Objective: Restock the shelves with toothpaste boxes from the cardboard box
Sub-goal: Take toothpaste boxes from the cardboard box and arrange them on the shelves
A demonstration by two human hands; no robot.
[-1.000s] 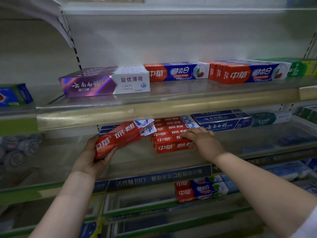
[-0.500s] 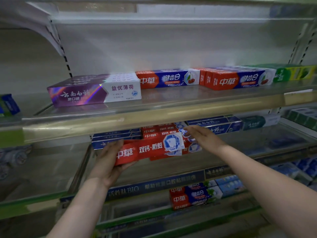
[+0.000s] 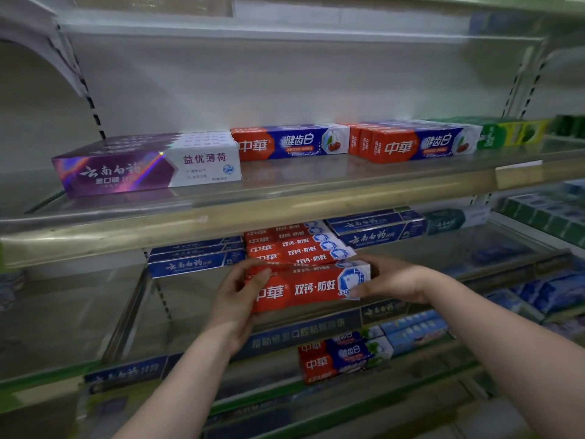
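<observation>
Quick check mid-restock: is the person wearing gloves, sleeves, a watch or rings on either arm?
No. The left hand and right hand are bare: no gloves, and no rings or watch that I can make out. The left forearm and right forearm are uncovered as far as the frame shows; no sleeve, cuff, band or marking is in view.

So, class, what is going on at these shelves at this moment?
A person holds a red toothpaste box lengthwise at the front of the middle shelf. The left hand grips its left end and the right hand pinches its right end. The box is held just in front of a row of matching red boxes, with blue boxes on either side. The cardboard box is not in view.
</observation>
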